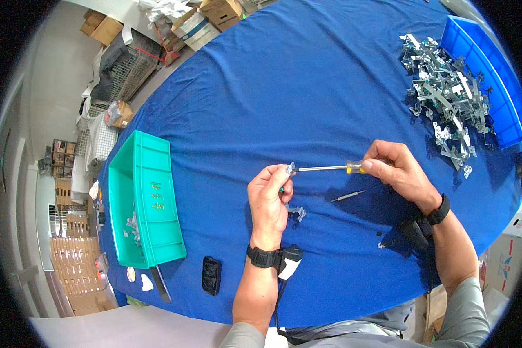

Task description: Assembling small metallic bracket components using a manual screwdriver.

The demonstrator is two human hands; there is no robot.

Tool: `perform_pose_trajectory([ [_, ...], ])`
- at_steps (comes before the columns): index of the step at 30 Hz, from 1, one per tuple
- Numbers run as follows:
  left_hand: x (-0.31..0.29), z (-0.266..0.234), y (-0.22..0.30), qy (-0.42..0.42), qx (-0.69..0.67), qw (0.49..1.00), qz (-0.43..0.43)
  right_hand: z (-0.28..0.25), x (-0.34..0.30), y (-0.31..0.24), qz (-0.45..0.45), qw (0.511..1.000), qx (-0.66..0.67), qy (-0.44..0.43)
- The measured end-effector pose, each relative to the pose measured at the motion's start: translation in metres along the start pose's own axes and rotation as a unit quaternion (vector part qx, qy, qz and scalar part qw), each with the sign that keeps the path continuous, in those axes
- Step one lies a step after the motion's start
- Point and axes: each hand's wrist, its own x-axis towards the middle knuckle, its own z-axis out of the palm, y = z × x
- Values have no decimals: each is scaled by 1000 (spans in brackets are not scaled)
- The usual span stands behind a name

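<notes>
My left hand (pixel 269 194) pinches a small metal bracket (pixel 290 169) between thumb and fingers, above the middle of the blue-covered table. In my right hand (pixel 395 168) is a screwdriver (pixel 329 169) with a clear and yellow handle, held level. Its shaft runs left, and the tip meets the bracket. Part of the bracket is hidden by my left fingers. Another metal bracket (pixel 297 213) lies on the cloth just right of my left wrist. Below the screwdriver rests a thin double-pointed metal tool (pixel 348 196).
A green bin (pixel 177 226) with a few metal parts stands at the left. At the far right, a heap of metal brackets (pixel 443 87) lies beside a blue bin (pixel 487 69). A black case (pixel 211 275) sits near the front edge of the blue cloth (pixel 261 93).
</notes>
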Motion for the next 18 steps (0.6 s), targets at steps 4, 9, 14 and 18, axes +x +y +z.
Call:
perform_pose_trajectory([
  [4,-1,4,2,3,0,1000,-1,12,2,4,-65,992,81,69],
  [9,0,3,1,25,-12,1000,5,6,0,4,-84,990,-97,53],
  [14,1,2,0,14,-13,1000,11,2,1,4,-34,988,-145,49],
  [18,0,3,1,15,-9,1000,15,4,2,4,-38,997,-39,54],
])
